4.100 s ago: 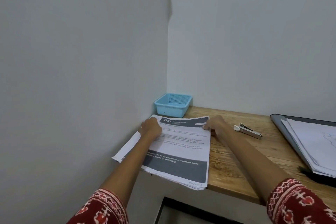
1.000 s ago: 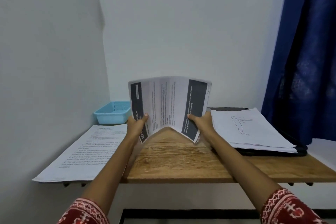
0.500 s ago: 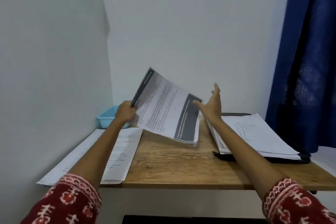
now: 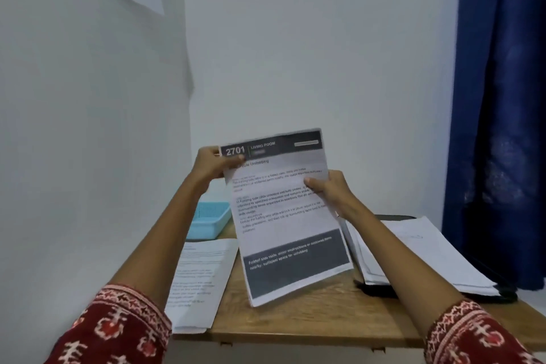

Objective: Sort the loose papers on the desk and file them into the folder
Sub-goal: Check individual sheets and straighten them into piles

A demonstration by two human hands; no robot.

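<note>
We hold a printed sheet [image 4: 283, 210] above the wooden desk [image 4: 298, 316], left hand [image 4: 211, 164] pinching its top corner, right hand [image 4: 331, 189] gripping its right edge.

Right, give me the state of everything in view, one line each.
Printed sheets: held upright above the desk.
Left hand: pinches their top left corner.
Right hand: grips their right edge.
Folder: open, papers on it.
Text sheets: flat, overhanging the desk's left edge.

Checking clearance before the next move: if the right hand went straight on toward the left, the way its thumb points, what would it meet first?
Probably only the held sheet the right hand pinches; beyond it, the left hand, though depth is unclear.
</note>
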